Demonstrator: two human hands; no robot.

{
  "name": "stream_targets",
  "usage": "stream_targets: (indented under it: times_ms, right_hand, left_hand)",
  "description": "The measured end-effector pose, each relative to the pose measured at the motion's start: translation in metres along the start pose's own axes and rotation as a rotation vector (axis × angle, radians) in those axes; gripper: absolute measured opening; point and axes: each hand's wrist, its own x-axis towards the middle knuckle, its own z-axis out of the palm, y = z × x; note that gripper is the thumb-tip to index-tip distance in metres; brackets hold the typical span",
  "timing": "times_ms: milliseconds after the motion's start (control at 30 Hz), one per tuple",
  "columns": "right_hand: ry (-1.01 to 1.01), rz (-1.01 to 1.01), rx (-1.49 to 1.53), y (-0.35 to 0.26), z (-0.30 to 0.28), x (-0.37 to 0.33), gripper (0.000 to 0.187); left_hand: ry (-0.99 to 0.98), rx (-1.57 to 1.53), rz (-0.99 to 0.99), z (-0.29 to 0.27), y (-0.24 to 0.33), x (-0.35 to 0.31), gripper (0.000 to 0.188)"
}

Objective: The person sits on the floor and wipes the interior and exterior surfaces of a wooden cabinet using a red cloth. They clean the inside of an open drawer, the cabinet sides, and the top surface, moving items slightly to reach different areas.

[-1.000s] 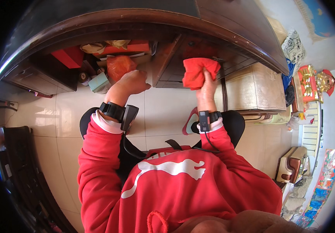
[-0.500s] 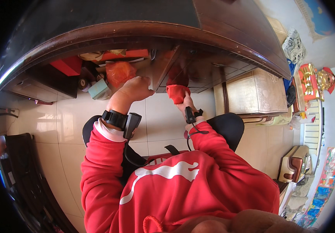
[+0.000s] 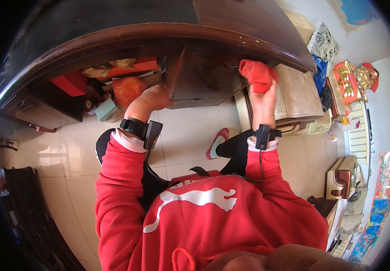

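Observation:
My right hand (image 3: 263, 97) is closed round a crumpled red cloth (image 3: 258, 76), held up by the outer end of a dark brown cabinet door (image 3: 204, 74) with a handle. My left hand (image 3: 155, 97) grips the near left edge of that swung-out door; part of its fingers is hidden. Beside this hand, inside the open cabinet (image 3: 45, 96), lies an orange-red plastic bag (image 3: 128, 91). A pale green box (image 3: 107, 111) sits left of the bag, and a red box (image 3: 70, 84) lies farther left.
The cabinet's long wooden top edge (image 3: 158, 30) curves above both hands. A cream padded seat (image 3: 296, 95) stands close on the right of the door. Light tiles (image 3: 181, 131) cover the floor, and a dark piece of furniture (image 3: 27, 212) stands at lower left.
My right hand has moved right and up with the cloth, from the door's lower left part to its outer end. My left hand stays at the door's edge. The view has shifted slightly.

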Motion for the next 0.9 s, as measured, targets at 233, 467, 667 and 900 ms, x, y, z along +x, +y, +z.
stream_targets:
  times_ms: [233, 467, 667, 900]
  right_hand:
    - [0.001, -0.058, -0.391, 0.013, 0.013, -0.013, 0.040]
    - [0.049, -0.171, -0.525, 0.100, -0.056, 0.000, 0.067]
    - [0.220, 0.405, -0.467, 0.194, -0.154, -0.006, 0.034]
    - [0.068, 0.518, -1.130, 0.253, -0.256, 0.036, 0.038]
  left_hand:
    - [0.042, -0.020, -0.024, 0.003, -0.002, -0.003, 0.044]
    - [-0.025, -0.020, -0.039, 0.005, 0.001, 0.005, 0.045]
    - [-0.037, -0.043, -0.033, 0.000, 0.007, 0.005, 0.043]
    - [0.040, -0.105, -0.013, 0.001, -0.001, 0.010, 0.044]
